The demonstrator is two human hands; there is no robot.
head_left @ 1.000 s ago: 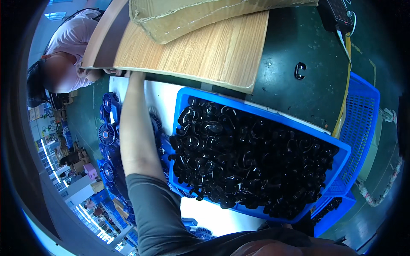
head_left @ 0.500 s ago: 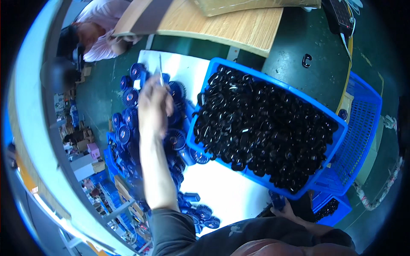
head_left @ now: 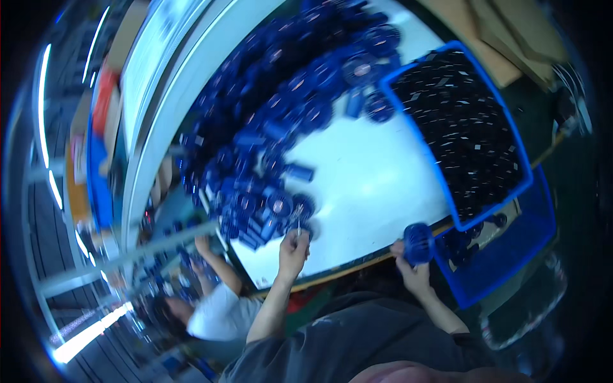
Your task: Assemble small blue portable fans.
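My left hand [head_left: 292,247] pinches a thin, pale stick-like piece [head_left: 298,220] upright near the front edge of the white table [head_left: 370,185]. My right hand [head_left: 412,268] grips a round blue fan-like part [head_left: 418,243] at the table's front edge, beside the corner of a blue crate [head_left: 511,159]. The crate is filled with small black parts [head_left: 466,121]. A big heap of blue round parts [head_left: 281,121] covers the table's left and far side, just beyond my left hand.
A second blue crate [head_left: 511,255] sits lower, under the first, on the right. Another person in a white top [head_left: 211,306] reaches toward the table from the lower left. Cardboard [head_left: 511,32] lies at the far right. Shelving and lights blur along the left.
The view has swung sharply. My left arm pulled back from the far side of the table to its front edge, now pinching a thin piece. My right hand has come into view with a blue part.
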